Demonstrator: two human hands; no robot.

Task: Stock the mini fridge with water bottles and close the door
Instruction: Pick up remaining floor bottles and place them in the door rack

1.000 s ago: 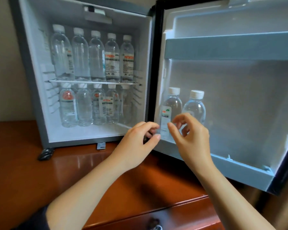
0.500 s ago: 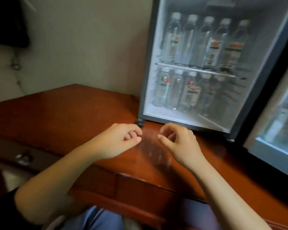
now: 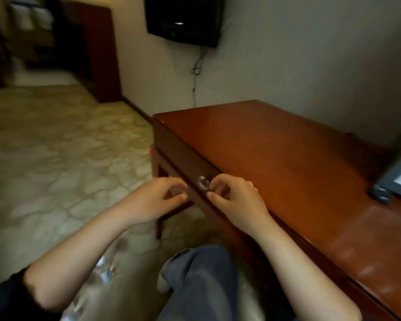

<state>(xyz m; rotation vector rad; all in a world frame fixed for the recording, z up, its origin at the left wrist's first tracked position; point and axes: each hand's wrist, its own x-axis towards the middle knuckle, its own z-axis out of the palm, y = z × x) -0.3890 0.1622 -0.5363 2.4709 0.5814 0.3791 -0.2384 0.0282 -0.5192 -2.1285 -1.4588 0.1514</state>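
Head view shows only a corner of the grey-framed mini fridge [image 3: 390, 172] at the far right of the red-brown wooden surface [image 3: 276, 154]; its door is unseen, so closing is probably not yet done. Left hand [image 3: 158, 200] and right hand [image 3: 236, 201] hover with fingers loosely curled, holding nothing; blurred clear shapes [image 3: 107, 269] on the floor may be bottles
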